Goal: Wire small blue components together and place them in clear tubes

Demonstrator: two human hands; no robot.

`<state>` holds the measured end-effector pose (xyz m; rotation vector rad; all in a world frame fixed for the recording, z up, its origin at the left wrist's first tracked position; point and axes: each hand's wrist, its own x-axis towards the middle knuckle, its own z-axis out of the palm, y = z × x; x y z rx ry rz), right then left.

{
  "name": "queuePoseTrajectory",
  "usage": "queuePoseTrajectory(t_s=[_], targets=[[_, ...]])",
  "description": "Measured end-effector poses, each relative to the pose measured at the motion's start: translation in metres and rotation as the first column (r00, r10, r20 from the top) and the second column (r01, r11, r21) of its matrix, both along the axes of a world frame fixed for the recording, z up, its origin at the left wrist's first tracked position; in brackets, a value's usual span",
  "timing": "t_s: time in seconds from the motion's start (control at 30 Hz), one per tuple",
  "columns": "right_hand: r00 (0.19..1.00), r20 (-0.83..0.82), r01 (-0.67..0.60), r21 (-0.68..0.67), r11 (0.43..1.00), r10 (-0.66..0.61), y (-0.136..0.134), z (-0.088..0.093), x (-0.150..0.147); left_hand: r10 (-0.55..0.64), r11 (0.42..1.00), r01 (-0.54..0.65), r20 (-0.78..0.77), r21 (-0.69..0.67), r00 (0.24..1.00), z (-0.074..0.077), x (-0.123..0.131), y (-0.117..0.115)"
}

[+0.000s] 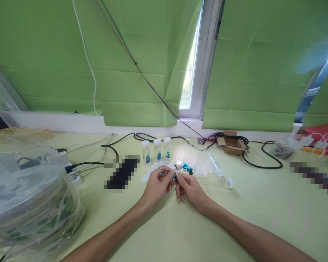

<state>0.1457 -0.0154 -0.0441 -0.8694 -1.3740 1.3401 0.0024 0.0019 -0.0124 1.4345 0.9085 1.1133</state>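
Observation:
My left hand (159, 182) and my right hand (190, 188) meet above the table. Fingers of both are closed in a pinch around a small blue and black part (175, 177), mostly hidden by the fingertips. Just beyond them lie more small blue pieces (188, 167) with black ends, beside a round white item (178, 164) and some thin wires. Behind my left hand stand three clear tubes (157, 151) with white ends; two hold a blue piece and one a green piece. White caps (145, 178) lie near my left fingers.
Several empty clear tubes (200, 162) stand to the right, near a tilted tube (216, 167) and a loose white cap (229, 183). A small cardboard box (232, 145) and black cables (262, 165) lie at the back. Plastic-wrapped spools (35, 203) fill the left side.

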Motion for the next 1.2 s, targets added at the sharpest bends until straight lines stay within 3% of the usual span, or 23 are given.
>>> queuePoseTrajectory(t_s=[0.57, 1.2], targets=[[1.000, -0.007, -0.016, -0.006, 1.000, 0.016, -0.0029, 0.0037, 0.0014, 0.017, 1.000, -0.017, -0.018, 0.011, 1.000, -0.0054, -0.0016, 0.0031], [1.000, 0.005, -0.008, 0.005, 1.000, 0.008, -0.0029, 0.0009, 0.0001, 0.021, 1.000, -0.020, -0.068, 0.021, 0.997, 0.0016, -0.0003, -0.0018]])
